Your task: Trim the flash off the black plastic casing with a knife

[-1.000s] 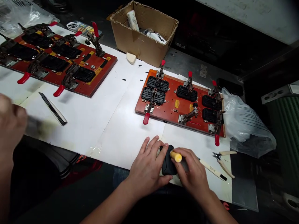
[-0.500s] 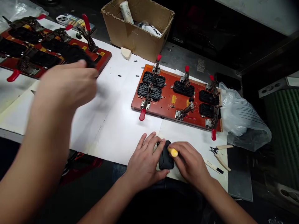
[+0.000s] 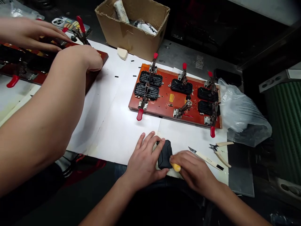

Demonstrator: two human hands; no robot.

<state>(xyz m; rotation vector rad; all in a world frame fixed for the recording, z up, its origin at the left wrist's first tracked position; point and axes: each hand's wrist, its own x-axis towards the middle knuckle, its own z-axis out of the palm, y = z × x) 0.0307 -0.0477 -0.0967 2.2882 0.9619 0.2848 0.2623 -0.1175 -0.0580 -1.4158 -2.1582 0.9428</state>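
I count: two red fixture boards [image 3: 172,105] [image 3: 94,67], one cardboard box [image 3: 131,34], four hands, one phone [image 3: 68,23], one plastic bag [image 3: 242,116], one cutter [image 3: 205,158], one pliers [image 3: 219,150].

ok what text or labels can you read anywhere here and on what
"A006": on the cream knife handle, small, last characters uncertain.
Black lettering on the white packet in the cardboard box: cut off, unreadable.
Phone case print: too blurred to read.
Nothing else legible.
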